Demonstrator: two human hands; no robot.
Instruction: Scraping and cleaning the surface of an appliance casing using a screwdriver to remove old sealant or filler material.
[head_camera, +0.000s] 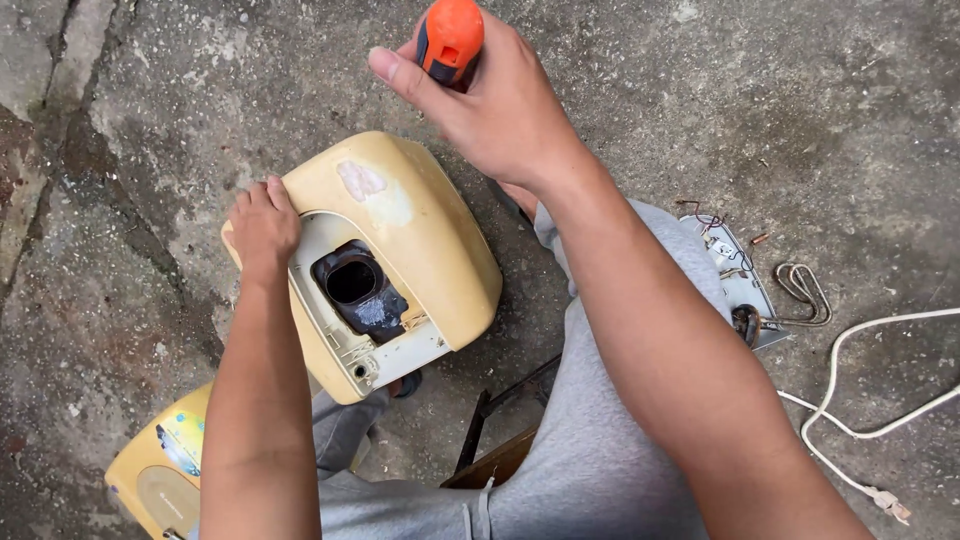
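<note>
Seen from above, a person in grey trousers sits over a rough concrete floor (150, 120). Between the knees lies a pale yellow plastic appliance housing (420, 235), tilted with its open underside and a dark oval opening (352, 282) facing the viewer; its long axis runs from upper left to lower right. The left hand (263, 222) grips the housing's upper left edge, fingers curled over it, and is the nearer hand. The right hand (495, 100) hovers just above and right of the housing, clenched around an orange-handled screwdriver (450, 38), whose tip is hidden. A second yellow cover (160, 465) lies lower left; a white cord (850, 400) and metal heating element (805, 290) lie right.
</note>
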